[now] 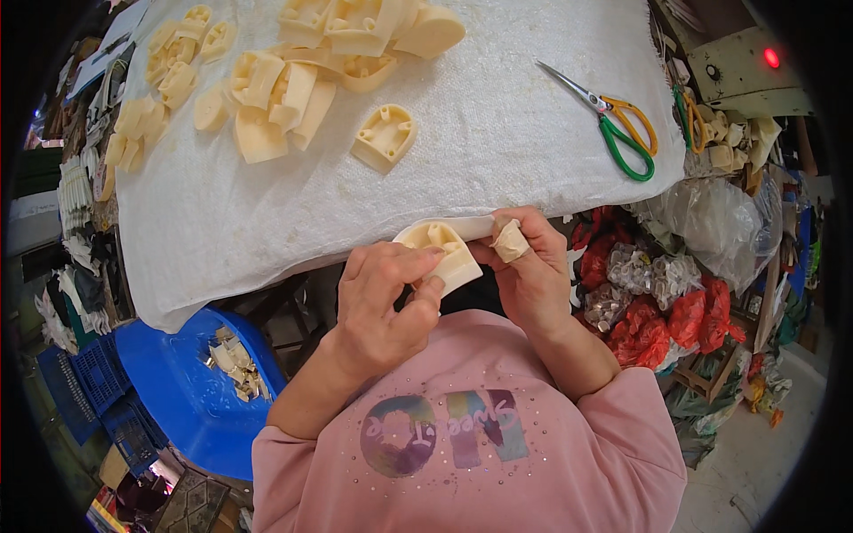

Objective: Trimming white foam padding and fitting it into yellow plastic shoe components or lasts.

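Observation:
My left hand [386,293] is closed around a cream moulded plastic part [450,260], hollow side up, with small posts inside. It is rounded at one end and straight-edged at the other. A pale strip [466,226] runs along the part's far, curved edge to my right hand [538,275]. There the fingers pinch the strip's right end. A beige wrapping [510,241] covers one digit of that hand. Both hands are at the table's near edge, just in front of my body. Fingers hide part of the strip and the part's underside.
White woven cloth [498,115] covers the table. Several similar cream parts [289,89] lie at its far left, and one part [385,138] sits nearer. Open scissors [613,124] lie at right. A blue tub [178,382] with scraps stands lower left; red bags [653,324] sit lower right.

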Action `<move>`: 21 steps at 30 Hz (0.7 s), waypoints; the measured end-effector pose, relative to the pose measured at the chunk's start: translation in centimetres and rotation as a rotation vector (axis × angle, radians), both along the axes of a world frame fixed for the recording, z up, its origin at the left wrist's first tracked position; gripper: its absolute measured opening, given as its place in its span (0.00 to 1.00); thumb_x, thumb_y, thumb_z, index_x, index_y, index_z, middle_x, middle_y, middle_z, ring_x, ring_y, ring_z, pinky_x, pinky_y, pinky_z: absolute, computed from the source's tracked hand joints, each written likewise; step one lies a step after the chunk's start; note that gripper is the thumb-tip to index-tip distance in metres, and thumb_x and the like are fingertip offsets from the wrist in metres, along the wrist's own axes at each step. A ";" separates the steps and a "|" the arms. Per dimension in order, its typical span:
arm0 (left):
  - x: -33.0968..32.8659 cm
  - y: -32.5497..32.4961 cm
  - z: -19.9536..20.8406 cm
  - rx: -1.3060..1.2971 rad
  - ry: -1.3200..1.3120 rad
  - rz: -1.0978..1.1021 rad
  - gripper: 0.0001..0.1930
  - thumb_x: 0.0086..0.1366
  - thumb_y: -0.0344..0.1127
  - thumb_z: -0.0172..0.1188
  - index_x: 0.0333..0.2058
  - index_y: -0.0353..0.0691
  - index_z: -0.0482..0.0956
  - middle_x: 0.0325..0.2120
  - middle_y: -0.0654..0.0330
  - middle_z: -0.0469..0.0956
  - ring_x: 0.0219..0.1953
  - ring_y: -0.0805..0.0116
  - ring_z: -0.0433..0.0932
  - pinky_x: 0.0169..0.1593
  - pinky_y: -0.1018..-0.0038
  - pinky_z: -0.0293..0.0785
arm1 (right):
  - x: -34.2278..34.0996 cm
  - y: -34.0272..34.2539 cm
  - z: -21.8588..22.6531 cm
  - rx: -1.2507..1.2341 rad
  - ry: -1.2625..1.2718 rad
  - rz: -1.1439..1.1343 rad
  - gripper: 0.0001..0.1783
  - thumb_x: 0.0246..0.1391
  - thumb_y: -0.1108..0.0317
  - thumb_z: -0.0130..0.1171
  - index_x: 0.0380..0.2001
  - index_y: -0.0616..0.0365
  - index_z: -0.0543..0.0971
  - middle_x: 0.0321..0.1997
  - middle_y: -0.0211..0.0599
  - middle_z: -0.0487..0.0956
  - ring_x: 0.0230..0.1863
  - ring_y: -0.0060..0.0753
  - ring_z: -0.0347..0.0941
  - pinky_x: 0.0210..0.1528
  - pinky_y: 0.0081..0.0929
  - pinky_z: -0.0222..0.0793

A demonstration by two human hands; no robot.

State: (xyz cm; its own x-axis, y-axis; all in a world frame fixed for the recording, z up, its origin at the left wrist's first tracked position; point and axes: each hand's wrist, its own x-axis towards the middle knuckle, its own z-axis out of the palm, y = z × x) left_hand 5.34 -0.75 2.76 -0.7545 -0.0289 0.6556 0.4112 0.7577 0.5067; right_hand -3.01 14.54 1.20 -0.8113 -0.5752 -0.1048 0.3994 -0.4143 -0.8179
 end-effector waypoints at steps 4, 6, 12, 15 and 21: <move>-0.1 0.5 0.0 -0.057 -0.071 0.022 0.11 0.43 0.20 0.60 0.20 0.39 0.66 0.31 0.56 0.72 0.27 0.66 0.71 0.27 0.72 0.60 | -0.1 0.5 0.5 0.083 0.074 0.068 0.13 0.62 0.67 0.48 0.43 0.66 0.73 0.42 0.39 0.76 0.45 0.28 0.73 0.49 0.28 0.71; -0.6 0.7 0.4 -0.121 -0.060 0.022 0.10 0.44 0.21 0.59 0.20 0.40 0.66 0.27 0.58 0.70 0.24 0.67 0.68 0.25 0.72 0.58 | -0.1 0.7 0.5 0.122 0.129 0.115 0.13 0.62 0.68 0.47 0.44 0.66 0.73 0.43 0.40 0.77 0.46 0.27 0.73 0.49 0.26 0.70; -0.9 1.3 0.6 -0.144 -0.098 0.047 0.08 0.45 0.23 0.59 0.21 0.39 0.67 0.26 0.58 0.69 0.22 0.67 0.66 0.25 0.72 0.57 | -0.3 1.1 0.9 0.283 0.370 0.116 0.14 0.60 0.67 0.47 0.42 0.67 0.75 0.47 0.46 0.78 0.45 0.27 0.75 0.47 0.22 0.67; -0.9 1.5 0.5 -0.126 -0.088 0.056 0.08 0.45 0.24 0.59 0.21 0.38 0.67 0.26 0.58 0.69 0.22 0.66 0.66 0.25 0.72 0.56 | 0.0 1.1 0.7 0.303 0.437 0.086 0.14 0.59 0.67 0.47 0.41 0.67 0.76 0.46 0.46 0.78 0.46 0.28 0.75 0.48 0.22 0.67; -0.8 1.4 0.7 -0.113 -0.121 0.059 0.07 0.44 0.24 0.58 0.21 0.37 0.68 0.25 0.57 0.69 0.22 0.66 0.66 0.24 0.71 0.56 | -0.2 1.1 0.0 0.005 -0.147 0.127 0.12 0.59 0.71 0.44 0.41 0.68 0.72 0.49 0.55 0.74 0.51 0.42 0.72 0.52 0.41 0.71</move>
